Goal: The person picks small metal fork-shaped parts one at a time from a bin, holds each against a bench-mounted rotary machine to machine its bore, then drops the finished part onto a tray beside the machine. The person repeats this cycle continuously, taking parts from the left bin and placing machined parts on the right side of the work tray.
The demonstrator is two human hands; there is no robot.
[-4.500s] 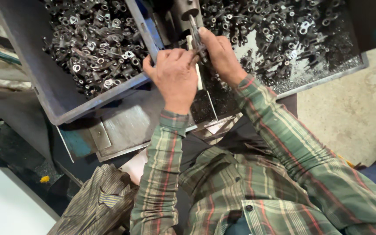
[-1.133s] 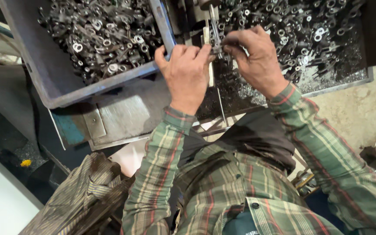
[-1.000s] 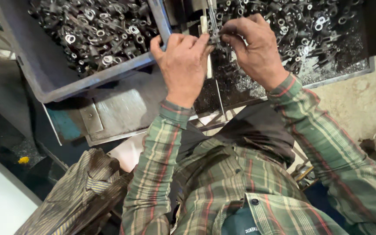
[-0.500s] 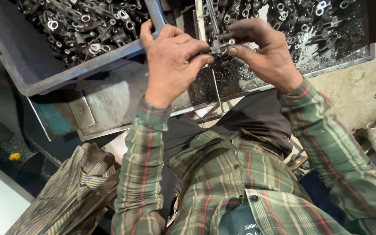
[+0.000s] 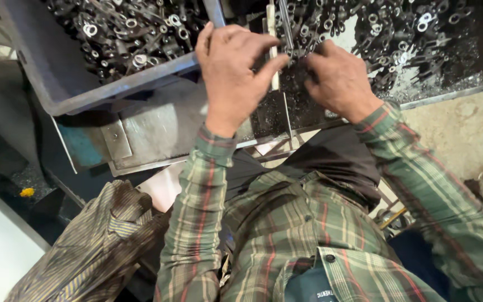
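A: Where are the hands sitting at this moment?

B: Both are meeting at the near edge of the right tray [image 5: 448,96], just in front of the thin upright metal rod [image 5: 285,28]. The left hand [image 5: 233,72] is reaching across with its fingers stretched toward the right hand [image 5: 339,78], and the two are pinching together on a small dark metal piece [image 5: 293,55] between their fingertips.

A: Is the grip firm?

B: It is looking clamped, fingers drawn together on the piece from both sides, though most of the piece is hiding under them, so I cannot tell its full shape.

A: How is a part like that likely handling?

B: Judging by the heaps of ringed metal parts [image 5: 409,39] lying in that tray and in the grey bin [image 5: 57,84] at the left, it is probably stiff, dense for its size and a bit slick with grime and filings. Taking it by the shank beside the ring end seems safest, since the edges may be sharp.

A: Anything else nearby?

B: A steel plate [image 5: 157,128] is lying below the bin's near corner, and a striped cloth [image 5: 96,246] is bunching by the person's left elbow
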